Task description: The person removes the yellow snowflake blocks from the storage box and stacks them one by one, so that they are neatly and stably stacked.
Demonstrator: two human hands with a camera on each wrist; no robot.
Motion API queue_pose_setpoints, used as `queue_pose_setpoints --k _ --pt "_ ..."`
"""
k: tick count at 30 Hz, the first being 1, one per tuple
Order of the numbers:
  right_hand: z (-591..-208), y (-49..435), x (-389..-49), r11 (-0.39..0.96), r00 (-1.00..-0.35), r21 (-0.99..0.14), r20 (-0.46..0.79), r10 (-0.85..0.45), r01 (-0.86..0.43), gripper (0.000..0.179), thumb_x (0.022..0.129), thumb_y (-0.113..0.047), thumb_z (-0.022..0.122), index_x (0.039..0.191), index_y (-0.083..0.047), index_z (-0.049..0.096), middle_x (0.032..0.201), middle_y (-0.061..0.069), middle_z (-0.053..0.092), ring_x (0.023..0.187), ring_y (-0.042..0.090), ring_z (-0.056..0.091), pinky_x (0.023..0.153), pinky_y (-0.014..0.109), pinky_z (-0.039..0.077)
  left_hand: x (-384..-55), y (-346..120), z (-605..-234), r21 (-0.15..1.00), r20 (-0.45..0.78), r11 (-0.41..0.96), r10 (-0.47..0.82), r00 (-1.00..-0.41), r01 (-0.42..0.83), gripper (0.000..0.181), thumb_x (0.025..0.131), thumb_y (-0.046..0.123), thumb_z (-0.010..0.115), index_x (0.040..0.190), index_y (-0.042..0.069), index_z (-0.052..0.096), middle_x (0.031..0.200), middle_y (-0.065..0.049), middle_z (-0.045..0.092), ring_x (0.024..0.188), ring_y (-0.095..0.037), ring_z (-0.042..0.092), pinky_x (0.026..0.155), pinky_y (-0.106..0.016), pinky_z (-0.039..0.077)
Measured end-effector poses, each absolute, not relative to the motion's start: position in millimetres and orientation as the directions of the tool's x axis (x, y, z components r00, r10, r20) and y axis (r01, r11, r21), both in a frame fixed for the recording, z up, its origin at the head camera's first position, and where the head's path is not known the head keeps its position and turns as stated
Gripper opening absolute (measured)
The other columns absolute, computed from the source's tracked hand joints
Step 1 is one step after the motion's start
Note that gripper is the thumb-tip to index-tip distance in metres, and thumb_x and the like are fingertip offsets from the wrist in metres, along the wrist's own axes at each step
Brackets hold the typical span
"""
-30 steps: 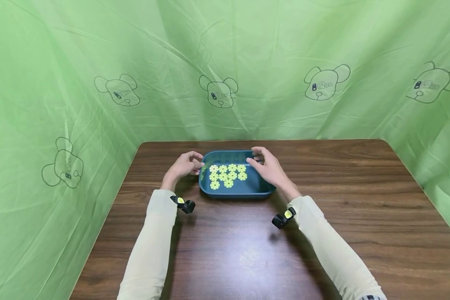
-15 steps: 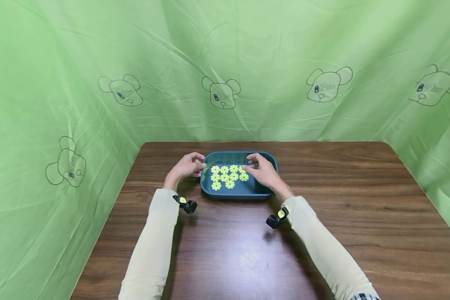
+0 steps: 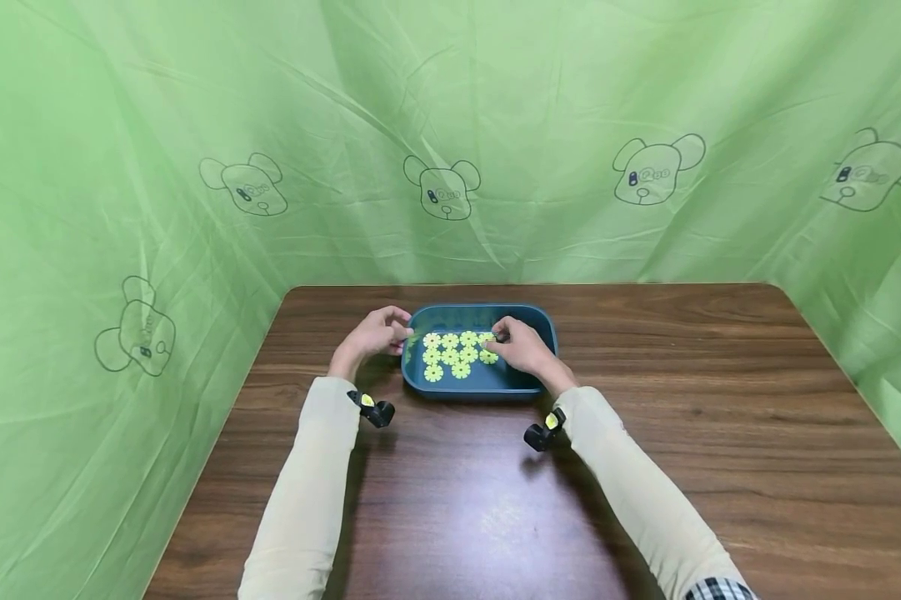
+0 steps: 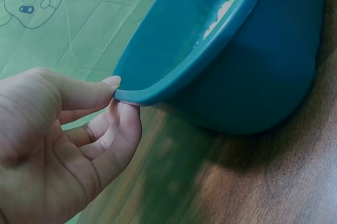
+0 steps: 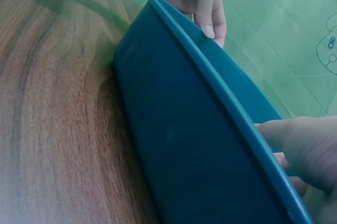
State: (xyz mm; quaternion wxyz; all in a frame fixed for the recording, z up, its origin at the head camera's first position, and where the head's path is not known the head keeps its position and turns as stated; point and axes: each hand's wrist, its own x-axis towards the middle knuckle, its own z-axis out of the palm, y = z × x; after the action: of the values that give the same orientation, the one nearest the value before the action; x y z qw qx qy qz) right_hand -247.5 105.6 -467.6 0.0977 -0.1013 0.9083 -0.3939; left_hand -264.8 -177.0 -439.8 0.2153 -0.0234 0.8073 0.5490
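A dark teal plastic tub (image 3: 480,389) with rounded corners stands on the table. Inside, several flat, pale yellow flower-shaped pieces (image 3: 450,355) lie in rows toward its left side. My left hand (image 3: 372,335) pinches the tub's left rim (image 4: 145,95) between thumb and fingers. My right hand (image 3: 523,346) reaches into the tub from the right, its thumb and fingertips over the flower pieces at the right end of the rows. The tub wall hides those fingertips in the right wrist view, so whether they grip a piece cannot be told.
The tub sits near the back of a brown wood-grain table (image 3: 690,417). Green cloth (image 3: 540,225) printed with bear heads hangs behind and at both sides. A small black camera (image 3: 378,413) is strapped to the left wrist, and another camera (image 3: 538,437) to the right wrist.
My right hand has moved left and down into the tub, from the right rim to the flower pieces, and its fingers have drawn closer together. My left hand keeps its place at the rim.
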Motion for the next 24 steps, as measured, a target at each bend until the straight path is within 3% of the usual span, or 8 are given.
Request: queue_pose_setpoints --k 7,17,24 --pt "-469.8 104.8 -249.0 0.740 -0.953 -0.658 -0.113 -0.281 -0.140 0.037 0.091 -0.028 0.066 0.114 0.000 0.059 0.114 0.016 0.059 0.104 0.028 0.055 0.090 0.042 0.047 -264.6 -177.5 -439.6 0.876 -0.379 0.389 0.190 -0.906 -0.285 0.036 0.094 0.005 0.056 0.128 0.003 0.045 0.110 -0.024 0.054 0.076 -0.020 0.056 0.096 -0.056 0.047" --pt "-470.4 99.7 -246.8 0.861 -0.949 -0.486 -0.172 -0.265 -0.152 0.035 0.084 -0.035 0.073 0.101 -0.007 0.059 0.107 0.011 0.049 0.100 0.030 0.043 0.088 0.042 0.040 -265.5 -178.7 -440.1 0.876 -0.378 0.391 0.193 -0.906 -0.282 0.037 0.094 0.004 0.056 0.129 0.002 0.044 0.103 -0.019 0.053 0.075 -0.019 0.056 0.096 -0.056 0.046" --pt "-470.0 97.5 -245.7 0.886 -0.954 -0.443 -0.181 -0.238 -0.137 0.029 0.083 -0.032 0.075 0.088 -0.010 0.057 0.099 0.008 0.049 0.094 0.028 0.043 0.084 0.040 0.040 -264.7 -177.1 -441.3 0.868 -0.371 0.419 0.194 -0.908 -0.265 0.038 0.094 0.005 0.055 0.130 0.002 0.043 0.104 -0.019 0.054 0.074 -0.017 0.056 0.092 -0.051 0.050"
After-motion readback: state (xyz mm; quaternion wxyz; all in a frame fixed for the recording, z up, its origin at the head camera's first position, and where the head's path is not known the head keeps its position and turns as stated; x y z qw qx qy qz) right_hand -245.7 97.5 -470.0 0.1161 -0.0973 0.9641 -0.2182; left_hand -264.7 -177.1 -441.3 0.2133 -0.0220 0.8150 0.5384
